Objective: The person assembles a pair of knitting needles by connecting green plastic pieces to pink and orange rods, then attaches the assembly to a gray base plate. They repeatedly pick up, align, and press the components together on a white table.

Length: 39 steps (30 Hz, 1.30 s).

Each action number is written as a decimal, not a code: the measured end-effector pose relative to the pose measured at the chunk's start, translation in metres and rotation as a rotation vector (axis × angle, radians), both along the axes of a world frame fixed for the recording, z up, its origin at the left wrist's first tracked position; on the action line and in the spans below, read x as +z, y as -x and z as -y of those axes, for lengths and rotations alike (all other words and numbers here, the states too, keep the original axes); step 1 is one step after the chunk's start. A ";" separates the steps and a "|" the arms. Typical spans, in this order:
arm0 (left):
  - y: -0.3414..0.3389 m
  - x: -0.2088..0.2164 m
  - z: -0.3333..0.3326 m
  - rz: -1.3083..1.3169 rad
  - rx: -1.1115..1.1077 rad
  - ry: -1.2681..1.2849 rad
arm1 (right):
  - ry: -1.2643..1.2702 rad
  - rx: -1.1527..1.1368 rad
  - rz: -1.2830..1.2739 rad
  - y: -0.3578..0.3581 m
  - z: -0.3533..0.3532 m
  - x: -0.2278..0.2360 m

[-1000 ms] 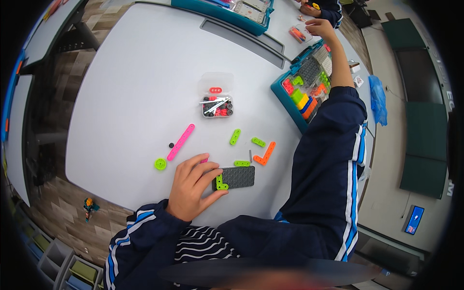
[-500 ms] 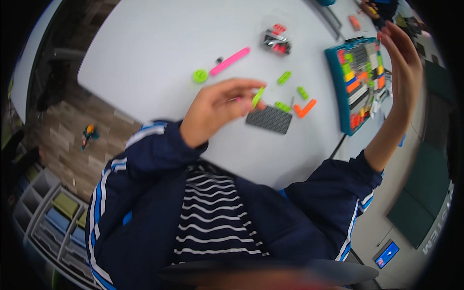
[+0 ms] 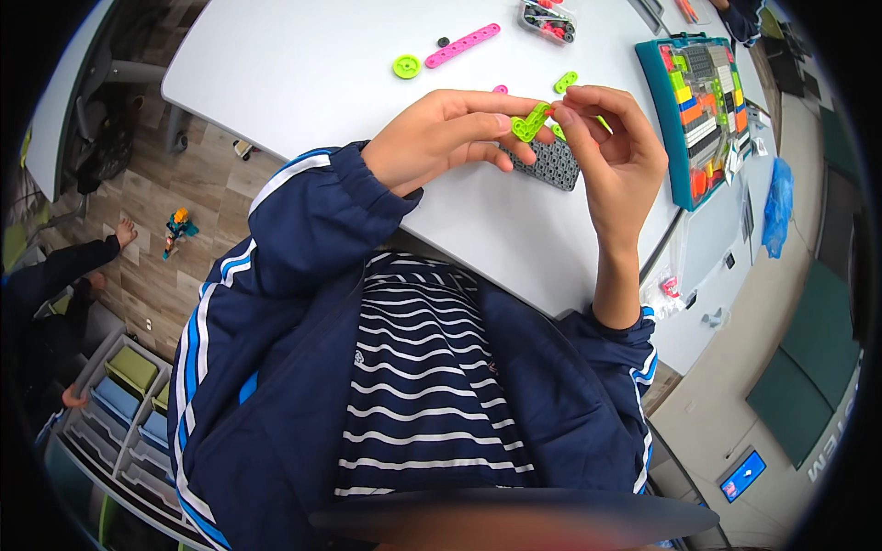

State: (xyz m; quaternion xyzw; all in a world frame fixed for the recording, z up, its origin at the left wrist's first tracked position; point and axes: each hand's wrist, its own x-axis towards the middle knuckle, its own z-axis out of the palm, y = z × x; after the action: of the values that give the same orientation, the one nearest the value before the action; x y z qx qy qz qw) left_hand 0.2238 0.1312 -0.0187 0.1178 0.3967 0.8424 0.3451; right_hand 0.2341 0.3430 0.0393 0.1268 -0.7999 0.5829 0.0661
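My left hand [image 3: 446, 133] is closed in a pinch on a lime-green angled building piece with holes [image 3: 527, 125], held above the table. My right hand [image 3: 617, 138] meets it from the right, thumb and forefinger pinched on a small red piece [image 3: 550, 112] at the green piece's edge. Only a bit of the red piece shows, so its kind is unclear. Below both hands lies a dark grey plate with holes [image 3: 554, 168], partly covered by the fingers. A short lime-green strip [image 3: 565, 83] lies just beyond the hands.
A pink strip [image 3: 462, 46], a green wheel [image 3: 407, 66] and a small black ring [image 3: 443, 42] lie farther left. A clear box of small parts [image 3: 549, 22] stands at the back. At right is a teal case of coloured blocks [image 3: 654, 119]. Other people are nearby.
My right hand has come from above the teal case to my left hand, now with a small red piece. The left hand still holds the green piece, and the view has shifted.
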 end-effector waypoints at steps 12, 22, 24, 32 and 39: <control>-0.002 -0.006 -0.001 -0.143 0.027 0.106 | -0.286 -0.081 -0.274 -0.007 0.011 -0.011; -0.002 -0.009 0.001 -0.173 0.027 0.179 | -0.404 -0.129 -0.333 -0.017 0.023 -0.012; -0.002 -0.010 0.001 -0.180 0.031 0.162 | -0.367 -0.133 -0.311 -0.018 0.024 -0.012; -0.004 -0.005 0.003 -0.117 0.013 0.107 | -0.257 -0.096 -0.301 -0.016 0.021 -0.014; -0.001 0.002 0.005 -0.090 0.095 0.028 | -0.315 -0.153 -0.388 -0.003 0.003 0.002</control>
State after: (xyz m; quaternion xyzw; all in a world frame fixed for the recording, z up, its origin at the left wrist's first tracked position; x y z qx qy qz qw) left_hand 0.2249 0.1263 -0.0166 0.1318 0.4288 0.8460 0.2883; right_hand 0.2367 0.3400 0.0411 0.1840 -0.8604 0.4094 0.2414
